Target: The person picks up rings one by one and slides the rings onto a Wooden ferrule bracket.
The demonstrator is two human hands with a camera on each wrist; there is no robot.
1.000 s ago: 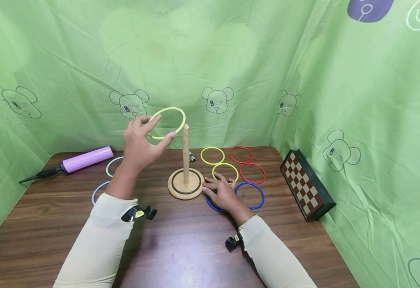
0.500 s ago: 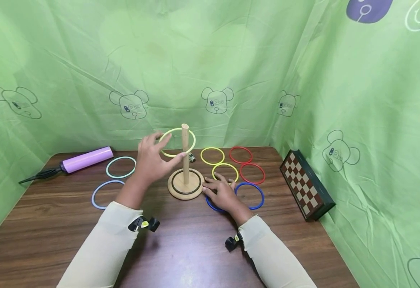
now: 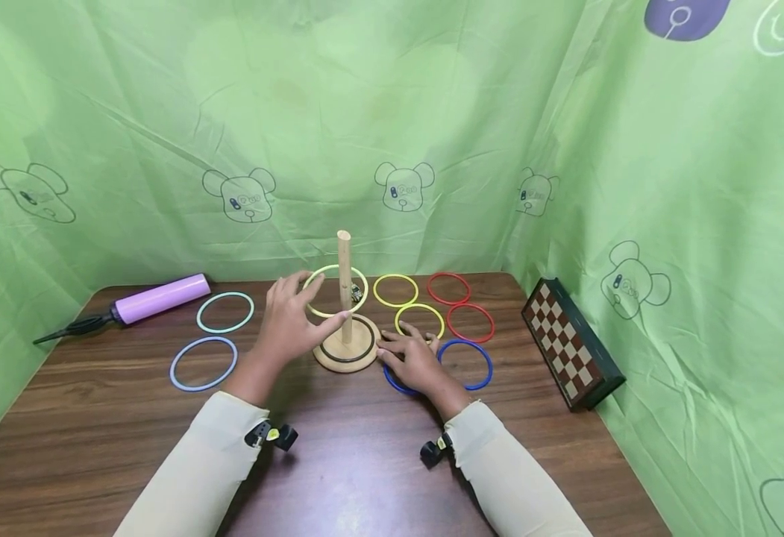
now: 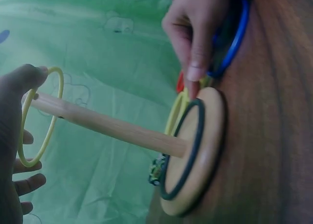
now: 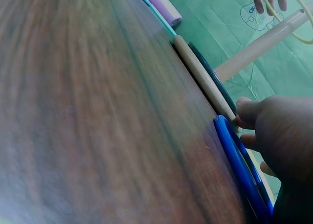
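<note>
Pale yellow ring (image 3: pixel 368 287): I'm seeing it encircling the upper part of the wooden peg (image 3: pixel 344 261), well above the base (image 3: pixel 327 364).
Left hand (image 3: pixel 289 317): it is pinching the ring between thumb and forefinger, with the remaining fingers extending loosely.
Right hand (image 3: pixel 421 365): its thumb and forefinger are touching the right rim of the base, with the other fingers spreading loosely; from my views I'm not able to tell whether it is pinching the rim.
Peg and base: the peg is standing upright, and a dark ring (image 3: pixel 374 339) is lying flat on the base around its foot.
Just beyond the peg: a small patterned object (image 3: pixel 356 293) is sitting there, too small for me to make out.
Right-hand rings: two yellow rings (image 3: pixel 394 276) and two red rings (image 3: pixel 448 274) are lying farther off, with two blue rings (image 3: pixel 491 365) nearer; the right hand is partly covering the left blue one.
Left-hand rings: a mint ring (image 3: pixel 198 312) is lying far, a light blue ring (image 3: pixel 171 363) near.
Far left: a purple pump (image 3: pixel 163 298) is lying on the surface (image 3: pixel 338 462).
Right edge: a checkered case (image 3: pixel 569 343) is resting near the green curtain (image 3: pixel 465 112).
</note>
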